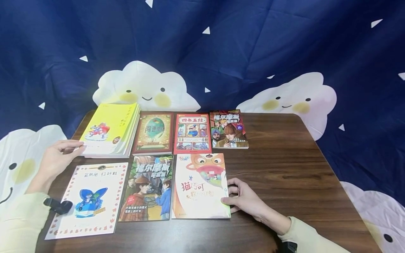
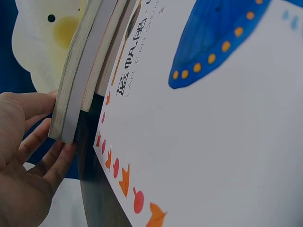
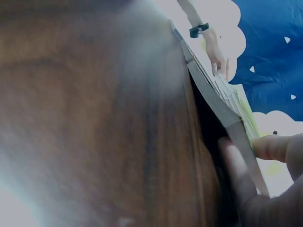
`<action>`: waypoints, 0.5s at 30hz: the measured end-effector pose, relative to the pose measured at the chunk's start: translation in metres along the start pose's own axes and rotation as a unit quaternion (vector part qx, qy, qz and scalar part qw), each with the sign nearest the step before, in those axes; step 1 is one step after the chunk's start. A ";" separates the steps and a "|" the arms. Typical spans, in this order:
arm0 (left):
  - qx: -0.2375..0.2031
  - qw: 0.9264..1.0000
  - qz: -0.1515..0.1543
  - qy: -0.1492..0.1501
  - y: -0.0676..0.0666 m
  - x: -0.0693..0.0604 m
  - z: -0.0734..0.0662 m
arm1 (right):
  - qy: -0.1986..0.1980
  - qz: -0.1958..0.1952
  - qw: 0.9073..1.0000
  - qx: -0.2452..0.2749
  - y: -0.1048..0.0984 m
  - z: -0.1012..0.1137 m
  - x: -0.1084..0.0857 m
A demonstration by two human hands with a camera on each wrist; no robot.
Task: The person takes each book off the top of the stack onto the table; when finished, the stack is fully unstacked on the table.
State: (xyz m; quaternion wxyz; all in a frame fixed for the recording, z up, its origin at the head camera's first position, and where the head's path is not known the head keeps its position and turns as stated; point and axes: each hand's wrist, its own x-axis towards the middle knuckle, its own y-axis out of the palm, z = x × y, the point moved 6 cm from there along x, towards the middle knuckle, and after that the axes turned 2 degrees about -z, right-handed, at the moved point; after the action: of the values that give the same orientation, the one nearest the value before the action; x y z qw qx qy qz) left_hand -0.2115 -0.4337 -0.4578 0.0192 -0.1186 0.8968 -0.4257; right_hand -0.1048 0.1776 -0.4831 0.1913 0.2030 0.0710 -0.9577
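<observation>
Two hands [image 1: 57, 158] [image 1: 246, 199] grip a book stack [image 1: 109, 126] and pale book [image 1: 201, 187], long axes pointing forward.

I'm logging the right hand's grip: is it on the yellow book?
No, the right hand pinches the edge of the white-and-orange book at the right end of the front row.

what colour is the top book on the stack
The top book is mostly yellow, white along the bottom; clearest in the head view.
</observation>
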 end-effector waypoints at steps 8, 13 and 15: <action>0.003 1.000 0.006 -0.004 0.001 0.000 0.000 | -0.039 -0.044 0.988 -0.143 -0.005 0.014 0.002; 0.000 1.000 0.008 -0.007 0.001 -0.001 -0.001 | -0.068 -0.069 0.973 -0.210 -0.014 0.024 0.001; -0.008 1.000 0.009 -0.008 0.000 -0.001 0.001 | -0.080 -0.074 0.974 -0.201 -0.017 0.031 0.004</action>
State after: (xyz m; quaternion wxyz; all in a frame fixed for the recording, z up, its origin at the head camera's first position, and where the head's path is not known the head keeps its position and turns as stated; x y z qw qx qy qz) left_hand -0.2104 -0.4336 -0.4585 0.0292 -0.1145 0.9010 -0.4174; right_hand -0.1258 0.1855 -0.4557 0.1618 0.0775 0.2613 -0.9485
